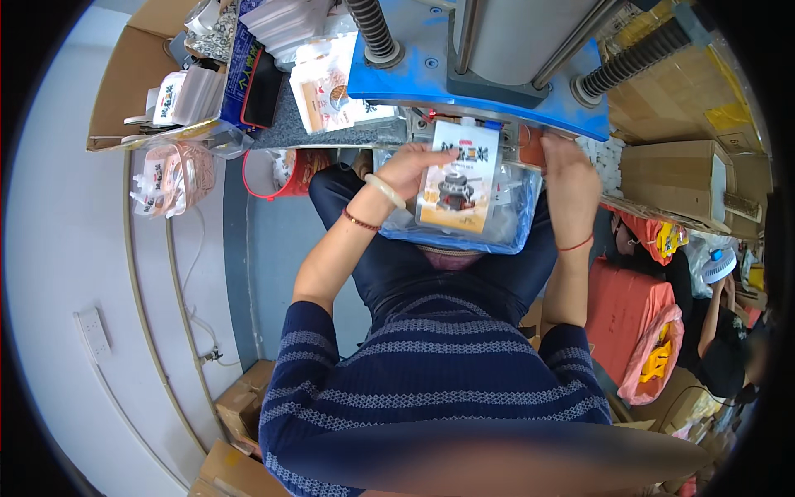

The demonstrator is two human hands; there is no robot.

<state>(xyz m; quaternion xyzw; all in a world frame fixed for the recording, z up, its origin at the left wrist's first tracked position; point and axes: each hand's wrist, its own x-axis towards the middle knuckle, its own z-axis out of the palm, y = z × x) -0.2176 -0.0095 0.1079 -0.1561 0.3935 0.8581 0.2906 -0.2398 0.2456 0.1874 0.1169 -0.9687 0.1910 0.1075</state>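
Two hands are working close under a big blue machine [476, 70]. The left hand [410, 166] is holding a flat white pouch [458, 176] by its left edge, with the fingers curled shut around that edge. The pouch is standing upright, its long side running up and down, and its top is almost touching the bottom of the machine. A picture of a dark pot is showing on its front. The right hand [571, 178] is sitting just to the right of the pouch, up near the machine, and its fingers are bent around something small and brown; I cannot tell how tightly. The left hand is the one nearer to the pouch, since it is touching it. Below the pouch, a clear plastic bag [505, 224] is lying on the person's lap. More white pouches [331, 91] are lying on the bench to the left, well apart from both hands.
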